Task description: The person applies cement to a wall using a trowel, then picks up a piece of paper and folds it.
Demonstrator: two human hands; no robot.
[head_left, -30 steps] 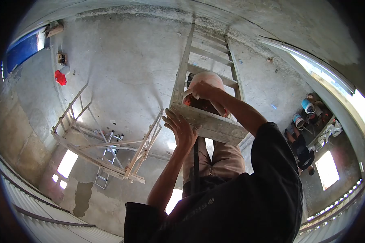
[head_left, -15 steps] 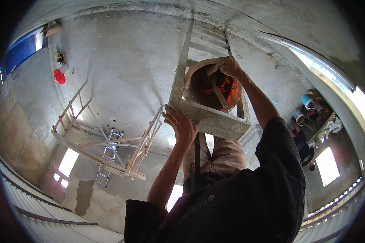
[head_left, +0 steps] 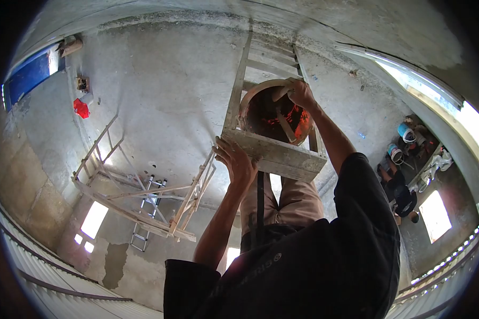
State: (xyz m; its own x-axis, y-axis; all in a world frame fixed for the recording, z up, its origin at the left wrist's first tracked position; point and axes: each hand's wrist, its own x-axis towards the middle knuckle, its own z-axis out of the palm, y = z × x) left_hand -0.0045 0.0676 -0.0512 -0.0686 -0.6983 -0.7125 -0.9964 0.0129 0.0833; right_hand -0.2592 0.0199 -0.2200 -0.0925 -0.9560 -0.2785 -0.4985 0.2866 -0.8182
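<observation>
A wooden ladder [head_left: 271,154] with a broad top board stands in front of my body. My left hand [head_left: 236,161] rests on the left end of that board, its fingers spread. Behind the board is a round bucket [head_left: 250,114], dark inside with bright orange-red patches. My right hand [head_left: 299,94] is closed at the bucket's far right rim, around what looks like a tool handle. A flat stick-like piece [head_left: 286,126] lies inside the bucket.
Wooden scaffolding [head_left: 138,212] and a metal ladder [head_left: 143,226] stand at the left. A red object [head_left: 81,108] lies on the floor [head_left: 165,80]. A person [head_left: 399,194] is at the right near two buckets [head_left: 406,133].
The view has shifted slightly, and more of the person at the right shows. Both my hands keep nearly the same places on the board and at the bucket.
</observation>
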